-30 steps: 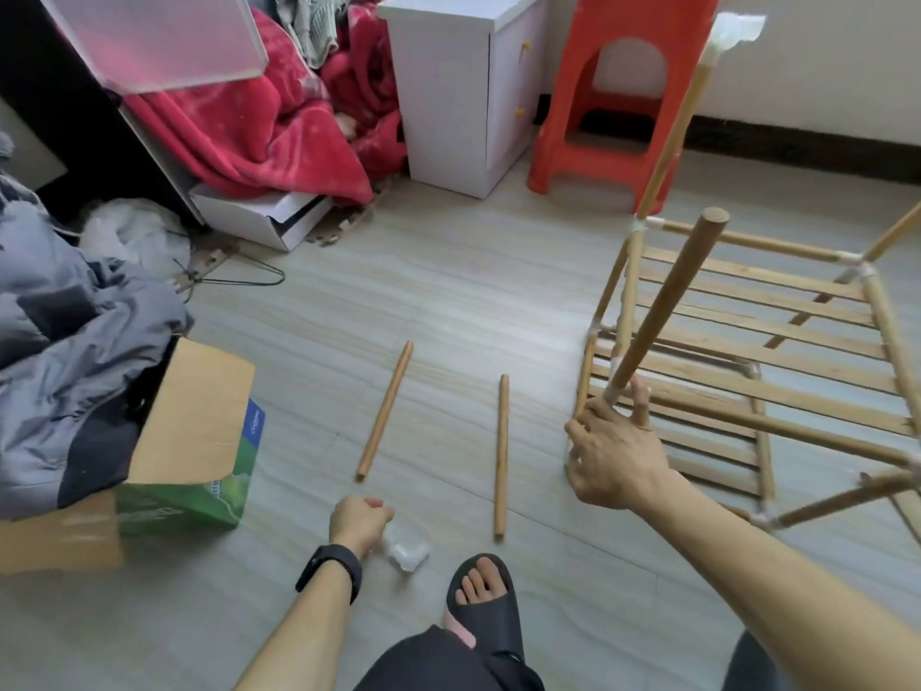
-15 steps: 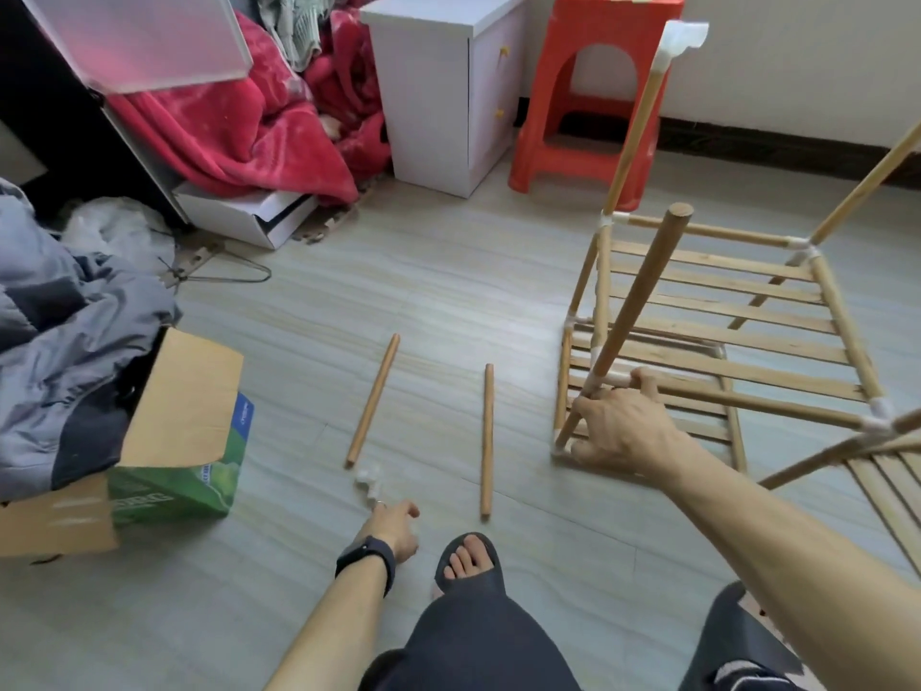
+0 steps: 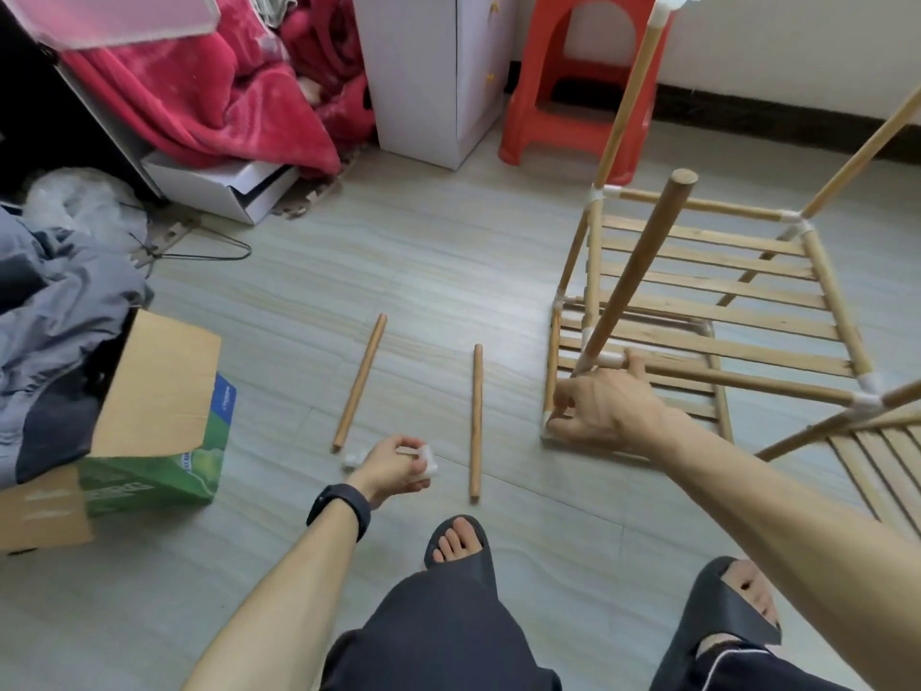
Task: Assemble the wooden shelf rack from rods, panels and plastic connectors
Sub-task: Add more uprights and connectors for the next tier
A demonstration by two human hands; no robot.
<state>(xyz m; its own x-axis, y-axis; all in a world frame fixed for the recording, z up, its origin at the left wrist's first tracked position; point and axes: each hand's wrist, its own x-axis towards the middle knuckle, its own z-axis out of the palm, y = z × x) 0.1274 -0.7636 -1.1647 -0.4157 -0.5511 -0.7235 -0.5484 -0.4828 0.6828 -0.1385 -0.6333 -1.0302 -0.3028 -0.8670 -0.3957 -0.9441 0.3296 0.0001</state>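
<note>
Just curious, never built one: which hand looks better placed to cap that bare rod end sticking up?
Left, probably. The left hand holds a white connector, while the right hand is busy gripping the rack at its lower corner.

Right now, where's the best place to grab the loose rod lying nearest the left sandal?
Take the rod at mid-length, from straight above, fingers across it: it lies flat on the floor, both sides free, and the middle likely balances it.
</note>
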